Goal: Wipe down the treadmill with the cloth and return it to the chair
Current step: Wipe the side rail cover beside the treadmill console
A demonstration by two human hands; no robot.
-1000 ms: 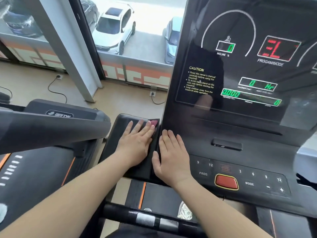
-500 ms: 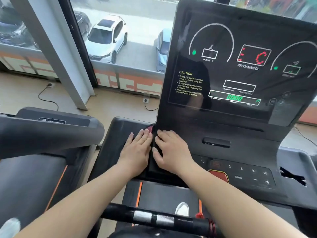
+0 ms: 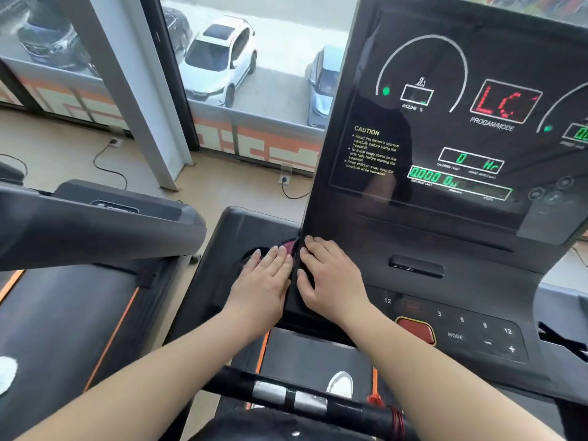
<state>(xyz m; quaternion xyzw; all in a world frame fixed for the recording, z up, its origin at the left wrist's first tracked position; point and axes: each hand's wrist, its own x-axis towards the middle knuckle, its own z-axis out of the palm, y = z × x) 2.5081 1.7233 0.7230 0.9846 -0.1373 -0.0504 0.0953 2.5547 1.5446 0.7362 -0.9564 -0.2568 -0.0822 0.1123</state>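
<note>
Now straight-fingered left hand [image 3: 264, 276] presses maroon cloth [image 3: 290, 245]; right hand [image 3: 331, 276] lies flat on glossy treadmill [image 3: 451, 246].

Glossy black treadmill console [image 3: 445, 243] with white arcs and lettering. Red segment letters [image 3: 506, 101] in one window, green digits [image 3: 432, 177] in others. Red button [image 3: 415, 329] among white numbers. Dark red cloth [image 3: 291, 245], only a corner showing. Orange stripe [image 3: 264, 348] beside the black belt. Black handlebar [image 3: 232, 381] with silver plates. White car [image 3: 219, 55] outside; orange and cream blocks on the low wall [image 3: 254, 144]; beige floor [image 3: 238, 183].
</note>
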